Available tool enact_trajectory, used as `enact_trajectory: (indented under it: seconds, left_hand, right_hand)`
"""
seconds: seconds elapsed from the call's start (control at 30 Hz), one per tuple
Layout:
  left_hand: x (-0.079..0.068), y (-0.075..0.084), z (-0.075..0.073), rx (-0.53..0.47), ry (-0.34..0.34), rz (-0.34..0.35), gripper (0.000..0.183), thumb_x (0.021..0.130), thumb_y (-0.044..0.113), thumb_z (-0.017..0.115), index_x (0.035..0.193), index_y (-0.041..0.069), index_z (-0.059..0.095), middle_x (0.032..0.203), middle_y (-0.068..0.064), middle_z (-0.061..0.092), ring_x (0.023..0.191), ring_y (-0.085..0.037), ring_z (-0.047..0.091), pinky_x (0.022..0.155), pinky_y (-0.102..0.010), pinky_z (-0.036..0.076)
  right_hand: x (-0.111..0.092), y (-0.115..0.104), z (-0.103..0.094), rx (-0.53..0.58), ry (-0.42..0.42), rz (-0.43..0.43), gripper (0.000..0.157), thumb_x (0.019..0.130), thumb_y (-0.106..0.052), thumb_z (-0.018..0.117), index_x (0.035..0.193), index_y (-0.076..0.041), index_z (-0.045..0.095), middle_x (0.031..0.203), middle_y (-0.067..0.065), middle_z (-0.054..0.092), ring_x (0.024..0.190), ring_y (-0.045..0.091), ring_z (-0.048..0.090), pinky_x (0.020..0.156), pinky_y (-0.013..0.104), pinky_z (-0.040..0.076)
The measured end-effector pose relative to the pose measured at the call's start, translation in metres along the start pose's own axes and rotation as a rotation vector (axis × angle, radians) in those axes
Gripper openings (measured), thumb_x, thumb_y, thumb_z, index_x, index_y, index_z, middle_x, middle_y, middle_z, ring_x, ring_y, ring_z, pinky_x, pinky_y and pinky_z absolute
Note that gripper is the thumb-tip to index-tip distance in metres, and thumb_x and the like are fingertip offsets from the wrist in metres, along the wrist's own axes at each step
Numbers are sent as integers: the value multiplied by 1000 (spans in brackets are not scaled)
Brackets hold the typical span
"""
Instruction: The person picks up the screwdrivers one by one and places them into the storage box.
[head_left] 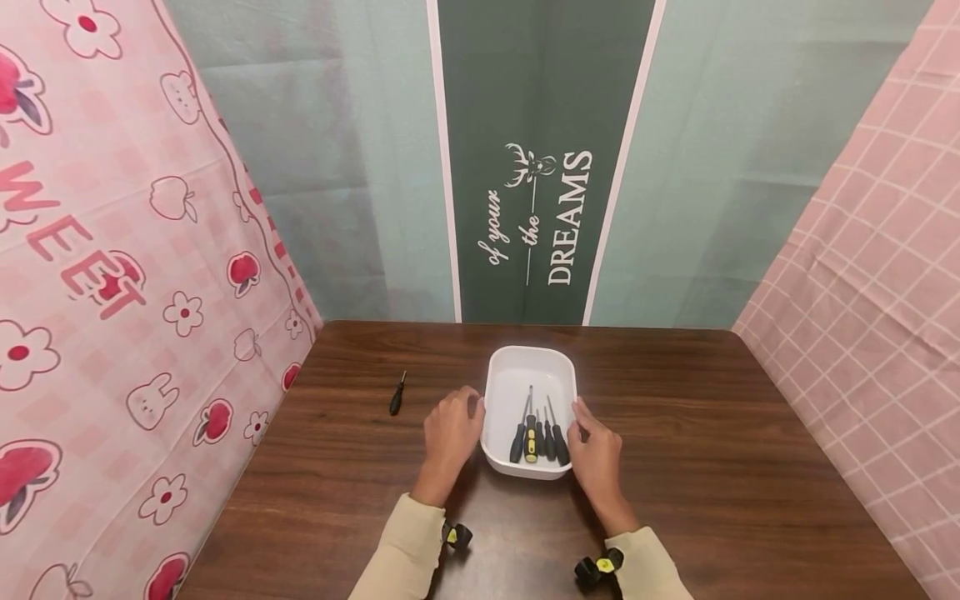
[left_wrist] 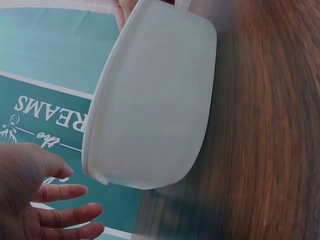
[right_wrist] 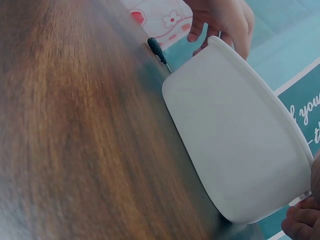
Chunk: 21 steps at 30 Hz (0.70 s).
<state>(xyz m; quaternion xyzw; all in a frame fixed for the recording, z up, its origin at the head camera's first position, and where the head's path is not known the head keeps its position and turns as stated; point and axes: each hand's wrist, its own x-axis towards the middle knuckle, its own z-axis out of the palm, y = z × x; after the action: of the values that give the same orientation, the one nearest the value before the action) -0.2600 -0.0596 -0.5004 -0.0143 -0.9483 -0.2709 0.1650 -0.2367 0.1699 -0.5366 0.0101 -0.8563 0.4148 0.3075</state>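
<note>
A white plastic bin (head_left: 525,364) with rounded corners stands on the table between both hands. Inside lie several screwdrivers, bunched at the near end; one has a black and yellow handle (head_left: 531,442). My left hand (head_left: 453,425) is beside the bin's left wall. In the left wrist view, that hand's fingers (left_wrist: 70,216) are spread and apart from the bin. At the opposite wall my right hand (head_left: 598,448) holds the rim, its thumb and forefinger at the edge. Part of this hand is cut off in the right wrist view.
A small black screwdriver (head_left: 397,397) lies alone on the wooden table (head_left: 697,417), left of the bin. Behind the table hangs a green curtain (head_left: 532,83) with white lettering. Pink patterned cloths (head_left: 877,225) flank both sides.
</note>
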Motion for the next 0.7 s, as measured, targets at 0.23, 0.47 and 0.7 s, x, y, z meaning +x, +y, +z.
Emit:
enact_trajectory:
  seconds: [0.23, 0.47, 0.7]
  left_hand:
    - [1, -5, -1, 6, 5, 2, 19, 96, 28, 68, 104, 12, 74, 95, -8, 74, 78, -31, 71, 60, -43, 53]
    - [0, -14, -1, 16, 30, 11, 15, 94, 27, 69, 100, 14, 74, 93, -7, 74, 77, -34, 71, 60, -46, 52]
    - [0, -20, -2, 12, 29, 12, 15, 94, 26, 69, 101, 14, 74, 93, -8, 74, 74, -33, 70, 58, -44, 52]
  right_hand:
    - [1, 1, 1, -3, 19, -9, 33, 81, 12, 67, 113, 9, 71, 118, 21, 69, 110, 40, 66, 90, 50, 49]
    - [0, 2, 0, -9, 1, 11, 33, 82, 11, 67, 115, 8, 71, 120, 19, 68, 111, 39, 66, 92, 46, 48]
    - [0, 1, -1, -2, -23, 36, 34, 83, 10, 66, 117, 8, 70, 122, 19, 68, 114, 38, 64, 93, 48, 48]
